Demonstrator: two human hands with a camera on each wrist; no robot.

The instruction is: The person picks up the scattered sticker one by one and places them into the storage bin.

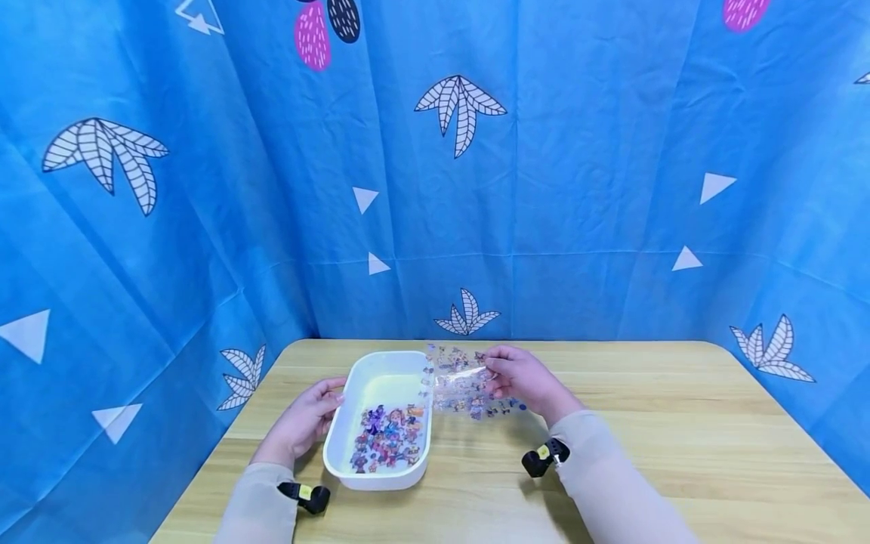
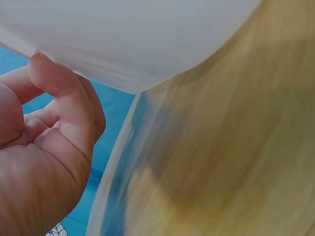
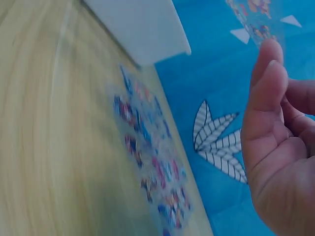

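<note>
At a counter (image 1: 680,431), the left hand (image 1: 307,421) grips a white tub (image 1: 381,385); the right hand (image 1: 522,378) pinches a clear patterned sheet (image 1: 462,387).

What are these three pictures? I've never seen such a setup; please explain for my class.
There is no robot, just a person working bare-handed. The wide picture comes from a camera on the head; the close ones from small black cameras on the wrists. The left hand grips a white plastic tub with rounded corners, which contains small colourful printed figures. The right hand pinches clear plastic sheeting printed with similar figures; whether it is one piece is unclear. Beneath is a pale wood-grain table.
</note>
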